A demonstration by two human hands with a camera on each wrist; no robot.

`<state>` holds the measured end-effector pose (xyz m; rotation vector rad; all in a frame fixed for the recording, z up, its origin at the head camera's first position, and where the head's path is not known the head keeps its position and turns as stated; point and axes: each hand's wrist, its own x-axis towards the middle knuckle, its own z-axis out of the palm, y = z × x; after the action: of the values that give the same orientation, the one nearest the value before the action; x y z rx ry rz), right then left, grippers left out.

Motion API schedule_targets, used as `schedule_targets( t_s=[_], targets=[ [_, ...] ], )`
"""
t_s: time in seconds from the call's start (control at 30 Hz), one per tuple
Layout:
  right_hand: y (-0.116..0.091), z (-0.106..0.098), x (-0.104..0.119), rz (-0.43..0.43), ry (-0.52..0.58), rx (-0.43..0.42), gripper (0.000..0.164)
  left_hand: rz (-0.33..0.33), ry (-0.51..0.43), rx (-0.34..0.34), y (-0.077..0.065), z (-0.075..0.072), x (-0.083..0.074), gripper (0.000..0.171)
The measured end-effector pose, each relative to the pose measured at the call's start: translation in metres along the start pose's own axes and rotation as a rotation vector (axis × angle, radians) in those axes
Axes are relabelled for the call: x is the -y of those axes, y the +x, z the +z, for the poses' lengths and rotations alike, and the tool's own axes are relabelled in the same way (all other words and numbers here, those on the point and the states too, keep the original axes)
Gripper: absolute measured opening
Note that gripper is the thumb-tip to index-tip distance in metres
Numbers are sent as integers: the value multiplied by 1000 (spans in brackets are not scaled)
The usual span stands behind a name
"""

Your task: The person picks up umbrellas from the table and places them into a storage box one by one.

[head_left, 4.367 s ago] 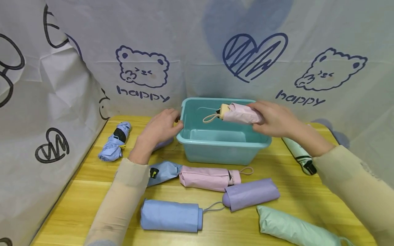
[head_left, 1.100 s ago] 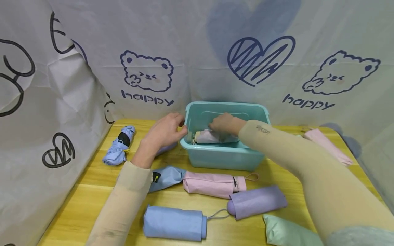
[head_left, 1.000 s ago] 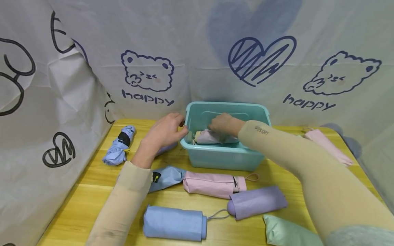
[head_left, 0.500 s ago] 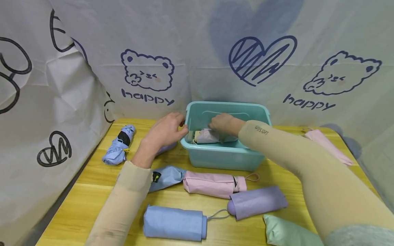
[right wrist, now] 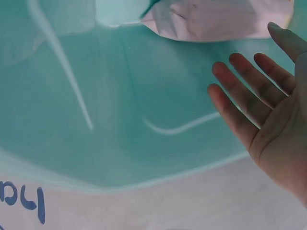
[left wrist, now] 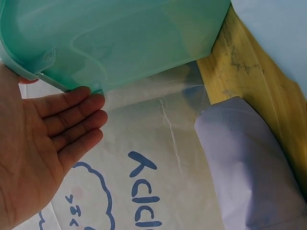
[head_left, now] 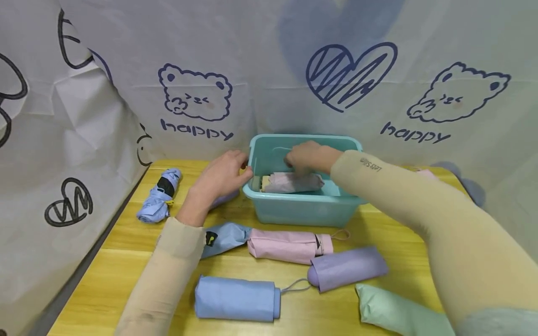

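A pale pink folded umbrella (head_left: 294,182) with a cream handle lies in the teal plastic tub (head_left: 307,210), handle toward the left wall. My right hand (head_left: 308,155) hovers inside the tub just above and behind it. In the right wrist view its fingers are spread and relaxed, apart from the pink umbrella (right wrist: 220,19). At the tub's left rim stays my left hand (head_left: 220,177). The left wrist view shows its fingers (left wrist: 79,117) straight, the tips touching the outer wall below the rim; the thumb is mostly hidden there. A purple umbrella (left wrist: 249,163) lies nearby.
Folded umbrellas lie about the wooden table (head_left: 105,280): crumpled blue (head_left: 159,196), blue (head_left: 227,238), pink (head_left: 286,246), purple (head_left: 350,269), larger blue (head_left: 235,298) and pale green (head_left: 399,310). Behind the right sleeve a pink one (head_left: 427,174) shows partly. A printed cloth (head_left: 269,107) hangs behind.
The pink umbrella with the cream handle was carried down into the tub. My right hand has since let go and risen off it. The left hand stays at the rim.
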<state>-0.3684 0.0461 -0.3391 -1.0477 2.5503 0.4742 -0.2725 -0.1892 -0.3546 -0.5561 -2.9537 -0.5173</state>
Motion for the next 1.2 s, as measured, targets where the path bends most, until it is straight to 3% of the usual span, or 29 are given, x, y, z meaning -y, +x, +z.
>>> schedule_targets(
  t_s=[0.13, 0.6, 0.77, 1.2],
  targets=[
    [-15, -13, -2, 16, 59, -15, 48, -12, -3, 8, 1, 0, -1, 25],
    [-70, -41, -14, -22, 228, -183, 48, -3, -16, 10, 2, -1, -1, 31],
    [-88, -33, -22, -19, 268, -252, 48, 7, -15, 0, 1, 0, 0, 30],
    [-126, 3, -36, 20, 378, -554, 49, 22, -23, -23, 1, 2, 0, 27]
  ],
)
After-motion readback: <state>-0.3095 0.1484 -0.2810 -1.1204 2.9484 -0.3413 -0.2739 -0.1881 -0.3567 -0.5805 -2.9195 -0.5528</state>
